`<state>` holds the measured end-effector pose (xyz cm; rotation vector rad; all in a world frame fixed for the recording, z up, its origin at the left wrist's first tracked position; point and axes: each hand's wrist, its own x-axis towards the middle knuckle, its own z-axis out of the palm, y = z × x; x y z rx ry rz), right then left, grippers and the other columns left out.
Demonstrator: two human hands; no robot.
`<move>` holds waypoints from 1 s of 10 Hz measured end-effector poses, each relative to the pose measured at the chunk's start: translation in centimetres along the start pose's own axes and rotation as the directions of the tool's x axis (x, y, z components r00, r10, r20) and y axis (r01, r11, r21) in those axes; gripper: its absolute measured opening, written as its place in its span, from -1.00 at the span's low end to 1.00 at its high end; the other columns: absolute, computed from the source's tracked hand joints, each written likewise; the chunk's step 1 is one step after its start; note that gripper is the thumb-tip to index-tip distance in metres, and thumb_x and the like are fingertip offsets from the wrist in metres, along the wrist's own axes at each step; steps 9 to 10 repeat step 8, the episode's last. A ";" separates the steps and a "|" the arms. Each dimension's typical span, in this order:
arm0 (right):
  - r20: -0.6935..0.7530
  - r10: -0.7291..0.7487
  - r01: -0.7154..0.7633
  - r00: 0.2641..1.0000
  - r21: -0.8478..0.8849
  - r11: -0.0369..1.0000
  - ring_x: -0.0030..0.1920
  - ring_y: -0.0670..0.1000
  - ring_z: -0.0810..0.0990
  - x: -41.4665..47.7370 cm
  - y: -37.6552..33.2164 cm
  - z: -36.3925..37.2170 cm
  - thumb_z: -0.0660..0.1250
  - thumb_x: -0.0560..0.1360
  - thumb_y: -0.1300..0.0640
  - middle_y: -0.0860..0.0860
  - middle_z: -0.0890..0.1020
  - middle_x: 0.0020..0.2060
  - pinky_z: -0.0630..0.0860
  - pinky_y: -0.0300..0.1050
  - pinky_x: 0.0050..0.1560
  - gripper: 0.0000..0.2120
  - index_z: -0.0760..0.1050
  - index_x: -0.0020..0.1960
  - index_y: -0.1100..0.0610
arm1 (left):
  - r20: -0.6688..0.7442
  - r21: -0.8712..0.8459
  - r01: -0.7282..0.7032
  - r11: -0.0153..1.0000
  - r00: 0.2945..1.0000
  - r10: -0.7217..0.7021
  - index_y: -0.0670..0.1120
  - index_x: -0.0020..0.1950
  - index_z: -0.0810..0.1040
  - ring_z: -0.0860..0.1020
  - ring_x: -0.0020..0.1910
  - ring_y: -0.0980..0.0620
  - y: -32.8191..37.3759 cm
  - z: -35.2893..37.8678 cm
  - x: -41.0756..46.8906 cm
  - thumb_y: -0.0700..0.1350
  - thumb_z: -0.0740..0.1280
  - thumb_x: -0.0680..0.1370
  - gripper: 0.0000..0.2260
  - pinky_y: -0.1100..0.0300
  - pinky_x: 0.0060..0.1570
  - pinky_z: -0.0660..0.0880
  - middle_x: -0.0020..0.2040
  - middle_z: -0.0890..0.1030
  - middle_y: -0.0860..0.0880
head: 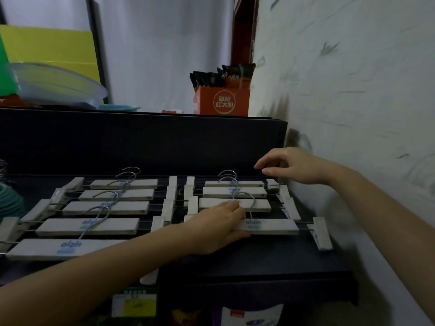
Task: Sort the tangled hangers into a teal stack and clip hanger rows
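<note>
White clip hangers with metal hooks lie in two rows on a dark shelf (247, 264). The left row (113, 208) holds several hangers and so does the right row (235, 191). My left hand (219, 224) lies on the left end of the nearest right-row hanger (270, 227), fingers curled over its bar beside the hook. My right hand (296, 165) hovers above the far right end of that row, near a clip (273, 183), fingers loosely apart and holding nothing. A teal stack (10, 201) shows at the far left edge.
A white wall (353, 90) runs close along the right. A dark back panel (141, 142) rises behind the rows. On top of it stand an orange box (221, 102) with dark packets and a clear basin (54, 85). Labelled packages (134, 304) sit below the shelf.
</note>
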<state>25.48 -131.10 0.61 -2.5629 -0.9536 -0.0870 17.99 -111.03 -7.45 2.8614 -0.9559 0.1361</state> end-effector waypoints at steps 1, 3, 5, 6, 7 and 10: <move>0.001 -0.029 0.029 1.000 0.005 1.000 0.01 -0.24 0.51 0.0 -0.6 0.0 0.27 0.53 0.08 -0.22 0.50 -0.01 0.38 -0.58 -0.08 -0.84 0.50 0.08 -0.08 | -0.022 0.048 0.021 0.999 1.000 -0.019 -0.09 0.24 0.35 0.40 0.12 0.04 -0.2 0.0 0.2 0.12 0.14 0.57 -0.64 0.20 0.03 0.36 0.21 0.40 -0.04; -0.045 -0.092 0.095 0.995 0.071 0.993 0.07 -0.21 0.53 -0.2 -2.7 -0.3 0.29 0.51 0.10 -0.23 0.52 0.03 0.47 -0.34 0.08 -0.82 0.51 0.09 -0.07 | -0.095 0.187 0.014 0.982 0.996 0.004 -0.10 0.25 0.37 0.41 0.15 -0.01 -0.1 0.2 0.3 0.14 0.11 0.57 -0.61 0.14 0.08 0.35 0.21 0.43 -0.06; -0.139 -0.159 0.167 0.977 0.052 0.985 0.06 -0.29 0.52 -1.7 -6.9 -1.2 0.29 0.48 0.05 -0.23 0.55 0.04 0.41 -0.51 0.02 -0.78 0.52 0.12 -0.08 | -0.174 0.109 -0.049 0.993 0.982 0.068 -0.09 0.23 0.40 0.42 0.16 0.01 0.0 -0.4 -0.1 0.17 0.15 0.54 -0.59 0.13 0.10 0.37 0.19 0.45 -0.05; -0.193 -0.177 0.186 0.965 0.029 0.982 0.08 -0.25 0.53 -3.2 -9.8 -1.9 0.24 0.47 -0.06 -0.25 0.58 0.02 0.41 -0.47 0.06 -0.76 0.52 0.12 -0.14 | -0.283 -0.029 -0.130 0.991 0.952 0.117 -0.07 0.20 0.44 0.43 0.08 0.07 -0.2 -3.2 -2.8 0.12 0.16 0.56 -0.66 0.18 0.04 0.41 0.14 0.48 -0.01; -0.257 -0.229 0.234 0.939 -0.011 0.972 0.11 -0.25 0.54 -4.7 -13.1 -1.4 0.23 0.50 -0.06 -0.30 0.57 0.06 0.40 -0.47 0.10 -0.77 0.49 0.14 -0.21 | -0.433 -0.156 -0.211 0.965 0.893 0.125 -0.04 0.09 0.51 0.46 -0.06 0.18 -1.4 -7.1 -8.0 -0.01 0.19 0.58 -0.81 0.24 -0.06 0.45 -0.02 0.51 0.08; -0.484 -0.288 0.326 0.826 -0.007 0.945 0.02 -0.21 0.60 -5.1 -17.0 -1.3 0.29 0.51 0.15 -0.31 0.62 -0.05 0.52 -0.22 0.07 -0.67 0.52 0.07 -0.29 | -0.625 -0.272 -0.279 0.921 0.779 0.052 0.00 0.01 0.55 0.55 -0.13 0.14 -4.0 -11.2 -16.4 -0.06 0.21 0.55 -0.85 0.28 -0.13 0.50 -0.13 0.58 0.10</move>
